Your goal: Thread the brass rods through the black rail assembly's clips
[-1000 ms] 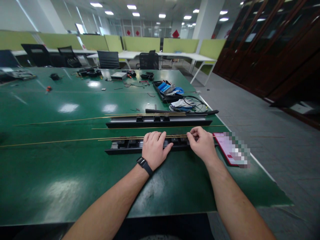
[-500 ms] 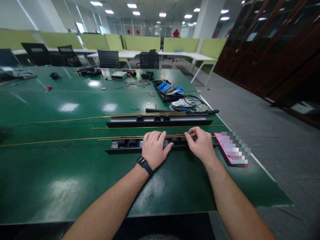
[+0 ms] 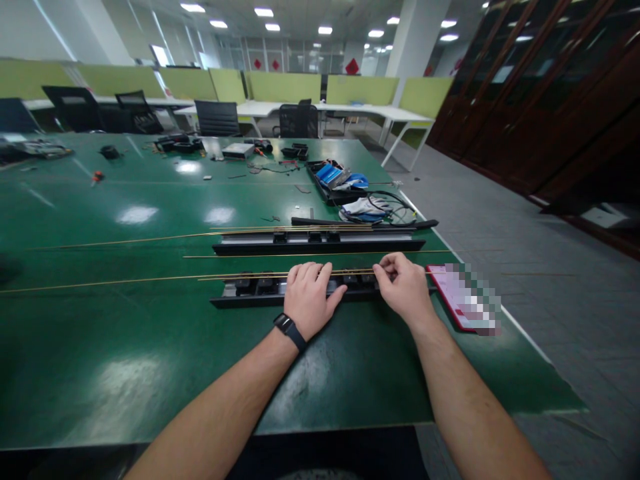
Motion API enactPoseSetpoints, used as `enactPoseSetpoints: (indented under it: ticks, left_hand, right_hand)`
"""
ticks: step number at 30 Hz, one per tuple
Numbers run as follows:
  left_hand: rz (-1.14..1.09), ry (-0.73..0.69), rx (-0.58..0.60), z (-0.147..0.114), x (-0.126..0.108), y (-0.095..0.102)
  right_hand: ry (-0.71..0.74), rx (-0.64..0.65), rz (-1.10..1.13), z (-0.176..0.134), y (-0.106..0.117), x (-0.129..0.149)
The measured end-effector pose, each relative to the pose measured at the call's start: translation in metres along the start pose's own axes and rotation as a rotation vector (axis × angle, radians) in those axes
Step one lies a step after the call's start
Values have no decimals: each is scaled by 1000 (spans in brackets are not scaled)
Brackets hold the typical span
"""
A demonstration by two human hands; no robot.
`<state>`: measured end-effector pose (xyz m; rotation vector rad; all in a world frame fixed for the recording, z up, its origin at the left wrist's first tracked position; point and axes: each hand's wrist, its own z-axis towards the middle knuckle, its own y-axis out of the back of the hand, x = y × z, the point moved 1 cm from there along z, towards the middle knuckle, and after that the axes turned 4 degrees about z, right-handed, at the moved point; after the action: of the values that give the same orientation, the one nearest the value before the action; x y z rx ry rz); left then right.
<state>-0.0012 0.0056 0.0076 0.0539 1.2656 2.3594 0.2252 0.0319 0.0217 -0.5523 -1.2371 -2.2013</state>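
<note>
In front of me a black rail with a silvery inner channel lies lengthwise, with small black blocks inside. Thin brass-coloured rods run along its top. My left hand, wearing a dark watch, lies palm down across the rail and rods. Its fingers are stretched over the far side and the thumb points right. To its right, my right hand pinches a thin rod between thumb and forefinger at the rail's right part. That rod's right end reaches out past the table edge. The fingertips partly hide their hold.
A second black rail with rods lies behind, with a single rod between the rails. A red-edged phone is at right. Farther back are a black tray, gloves and loose cables on the green table.
My right hand has shifted slightly to the right, and the pinched rod has slid right with it. My left hand stays in place on the rail.
</note>
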Motion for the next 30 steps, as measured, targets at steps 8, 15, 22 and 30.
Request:
enactPoseSetpoints:
  ticks: [8,15,22,30]
  left_hand:
    - [2,2,14,-1,1,-1]
    - [1,10,8,0,0,-1]
    - [2,10,0,0,-1,-1]
    - [-1,7,5,-1,1,-1]
  right_hand:
    - [19,-6,-5,0,-1,-1]
    - [38,-3,15,-1,-2,1]
    - [46,6,6,-1,-3,0]
    - [7,3,-13,0,0,-1]
